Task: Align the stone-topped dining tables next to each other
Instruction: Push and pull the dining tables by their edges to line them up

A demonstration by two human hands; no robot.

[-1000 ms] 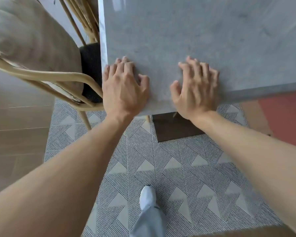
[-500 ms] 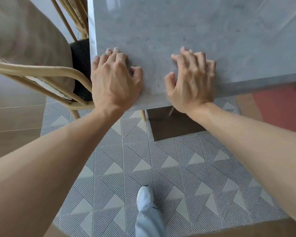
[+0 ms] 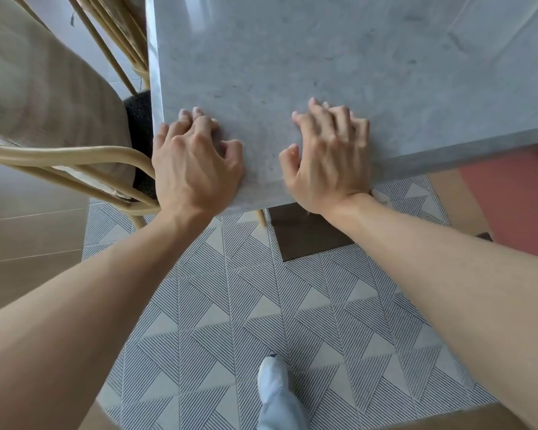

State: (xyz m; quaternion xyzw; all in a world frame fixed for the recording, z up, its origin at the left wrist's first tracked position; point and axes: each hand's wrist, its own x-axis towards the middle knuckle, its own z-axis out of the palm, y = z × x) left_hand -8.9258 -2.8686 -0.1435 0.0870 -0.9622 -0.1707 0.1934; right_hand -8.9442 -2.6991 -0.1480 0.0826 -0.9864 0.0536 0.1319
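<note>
A grey stone-topped dining table is seen from above, its slab filling the upper centre and upper right of the frame, with one corner reaching down to the middle. Both bare hands are laid on that near corner. The left hand is set at the slab's left edge, heel at the near edge, its fingers arched so that the tips press into the stone and the thumb is tucked toward the palm; nothing is clasped. The right hand is placed just beside it, apart from it, fingers likewise bent and pressing on the surface, thumb spread toward the left hand; it is slightly blurred. A second table is not shown.

At the upper left of the frame a rattan chair with a beige cushion is pushed close against the table's left edge, a dark fabric being caught between the two. Below the table corner a dark base plate rests on a rug patterned with striped triangles. Wood flooring is visible at the left, a reddish floor area at the right. A foot in a pale slipper is planted on the rug at the bottom centre
</note>
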